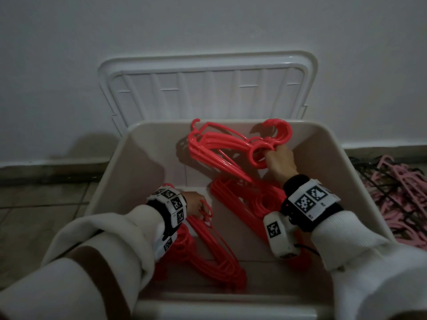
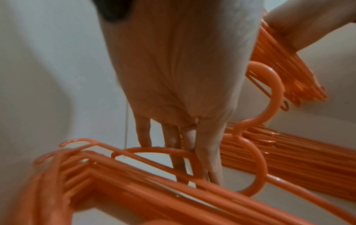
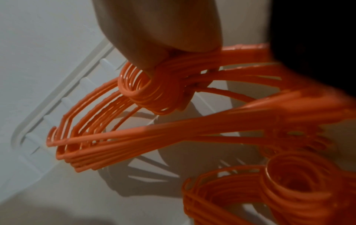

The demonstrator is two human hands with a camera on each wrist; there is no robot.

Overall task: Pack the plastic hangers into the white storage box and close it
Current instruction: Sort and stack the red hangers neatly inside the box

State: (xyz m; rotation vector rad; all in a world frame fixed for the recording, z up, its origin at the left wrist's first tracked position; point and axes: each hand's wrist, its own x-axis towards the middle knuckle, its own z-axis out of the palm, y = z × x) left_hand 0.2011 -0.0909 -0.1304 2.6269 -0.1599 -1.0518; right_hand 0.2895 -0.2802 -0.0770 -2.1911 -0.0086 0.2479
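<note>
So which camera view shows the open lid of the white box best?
The head view: the whole lid stands open against the wall behind the box. The right wrist view shows only one ribbed corner, behind the held hangers. The left wrist view shows none of it.

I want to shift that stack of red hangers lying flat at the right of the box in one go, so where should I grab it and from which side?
Take the flat stack by its nested hooks, coming straight down from above. The hooks sit lined up in one tight coil, so one grip probably gathers them all, as the right hand does with its raised bunch. The box wall crowds the right side.
</note>
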